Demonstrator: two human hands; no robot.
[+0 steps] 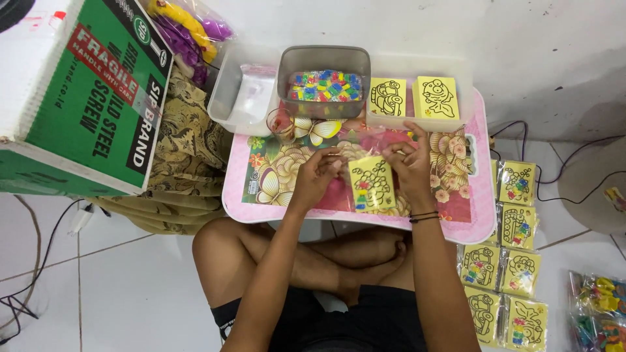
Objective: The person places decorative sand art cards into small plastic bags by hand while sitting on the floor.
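Hands meet over the middle of a small pink lap tabletop [479,215] printed with butterflies and flowers. The right hand [409,166] grasps the top edge of a yellow picture card [372,184] in a clear sleeve, fingers pinched at its twelve o'clock corner so the card hangs flat and face-up. The left hand [321,173], at the card's nine o'clock, is curled with fingertips closed on the sleeve's edge, apparently steadying the plastic; whether it also pinches something small cannot be told.

At twelve o'clock on the tabletop stands a grey tub of small coloured packets [324,85], within easy reach. At one o'clock, a clear tray [417,68] holds two stacks of bare yellow cards. At eleven o'clock, another clear tub [242,91] holds empty plastic sleeves. On the floor at three to five o'clock, finished sleeved cards [505,267] lie in overlapping rows. A green cardboard box [85,98] sits at ten o'clock.
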